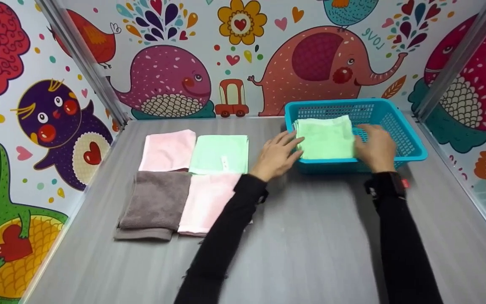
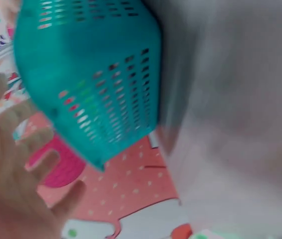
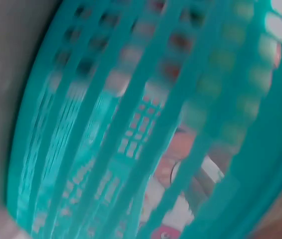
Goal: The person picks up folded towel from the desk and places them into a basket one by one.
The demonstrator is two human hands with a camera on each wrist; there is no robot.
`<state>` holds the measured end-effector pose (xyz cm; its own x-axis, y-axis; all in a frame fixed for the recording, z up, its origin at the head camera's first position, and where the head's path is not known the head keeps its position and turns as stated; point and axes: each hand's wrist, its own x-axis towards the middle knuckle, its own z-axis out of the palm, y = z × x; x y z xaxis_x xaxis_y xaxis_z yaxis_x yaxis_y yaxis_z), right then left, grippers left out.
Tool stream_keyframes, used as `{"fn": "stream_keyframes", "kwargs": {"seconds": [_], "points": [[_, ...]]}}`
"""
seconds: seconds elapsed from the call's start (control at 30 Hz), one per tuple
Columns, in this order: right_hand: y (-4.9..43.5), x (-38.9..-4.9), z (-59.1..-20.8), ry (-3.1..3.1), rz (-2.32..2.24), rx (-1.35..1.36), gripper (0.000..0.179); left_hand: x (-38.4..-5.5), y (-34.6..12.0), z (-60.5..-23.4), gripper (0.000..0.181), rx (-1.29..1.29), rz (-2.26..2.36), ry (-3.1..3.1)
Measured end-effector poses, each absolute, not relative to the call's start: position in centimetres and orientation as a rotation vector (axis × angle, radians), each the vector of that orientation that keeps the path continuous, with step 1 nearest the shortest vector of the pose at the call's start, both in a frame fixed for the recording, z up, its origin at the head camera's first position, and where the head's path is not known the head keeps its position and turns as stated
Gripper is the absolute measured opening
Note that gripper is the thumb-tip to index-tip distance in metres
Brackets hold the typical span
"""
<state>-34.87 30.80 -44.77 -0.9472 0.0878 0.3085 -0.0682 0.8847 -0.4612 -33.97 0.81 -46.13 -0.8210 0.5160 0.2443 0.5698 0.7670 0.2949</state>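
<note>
A folded light green cloth (image 1: 326, 138) lies in the left part of a teal plastic basket (image 1: 416, 156), close to the front rim. My left hand (image 1: 277, 155) is at the basket's left end, its fingertips over the cloth's left edge. In the left wrist view the fingers of that hand (image 2: 11, 164) are spread beside the perforated basket wall. My right hand (image 1: 377, 147) reaches over the front rim, thumb at the cloth's right edge. Whether it pinches the cloth is unclear. In the right wrist view the basket's slotted wall (image 3: 126, 119) hides most of the hand.
To the left on the grey table (image 1: 310, 253) lie folded cloths: a pink one (image 1: 168, 150), a green one with a white tag (image 1: 220, 153), a grey-brown one (image 1: 156, 200) and another pink one (image 1: 205, 202). Walls with cartoon animals (image 1: 171, 80) stand behind and on both sides.
</note>
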Motion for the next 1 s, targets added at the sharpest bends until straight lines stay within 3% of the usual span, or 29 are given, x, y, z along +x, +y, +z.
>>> {"fn": "stream_keyframes", "kwargs": {"seconds": [0.27,0.47,0.77,1.0], "points": [[38.4,-32.8,-45.3,-2.527,0.755,-0.398,0.056,-29.1,-7.4,-46.5,0.063,-0.724,-0.490,-2.835],[41.4,-32.1,-47.0,-2.573,1.035,-0.466,0.065,-25.6,-13.4,-47.6,0.067,-0.649,-0.394,-2.955],[42.1,-32.1,-47.8,-2.548,1.309,-0.516,0.067,-23.9,-19.2,-46.7,0.075,-0.351,-0.324,-3.226],[40.5,-32.4,-48.2,-2.525,1.313,-0.548,0.064,-24.3,-20.6,-46.9,0.076,-0.397,-0.329,-3.255]]}}
